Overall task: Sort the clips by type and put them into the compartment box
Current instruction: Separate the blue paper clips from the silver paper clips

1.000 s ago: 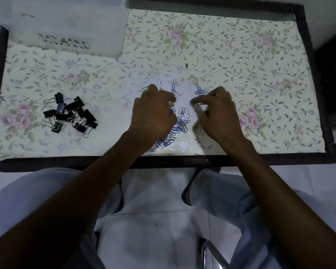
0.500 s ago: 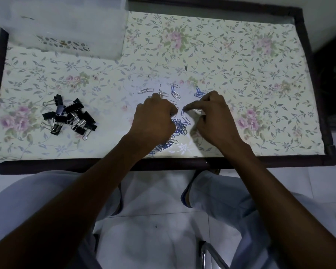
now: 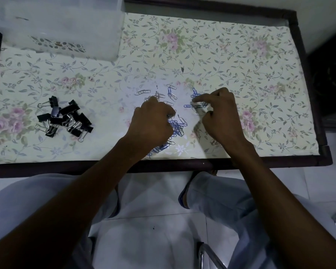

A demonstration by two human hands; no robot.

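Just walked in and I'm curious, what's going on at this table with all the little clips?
A person is sorting clips on a floral-covered table. Both hands work in a scatter of blue and silver paper clips: the left hand is curled over the pile, and the right hand reaches its index finger onto a few blue ones. The black binder clips sit in their own heap to the left. The clear compartment box waits at the far left corner.

No text, label, brand, number or sign could be read anywhere in the view. The tablecloth (image 3: 221,55) carried only a printed pattern of flowers and leaves, and the translucent compartment box (image 3: 62,26) showed only a band of dark, leaf-like marks on its side, with no letters.
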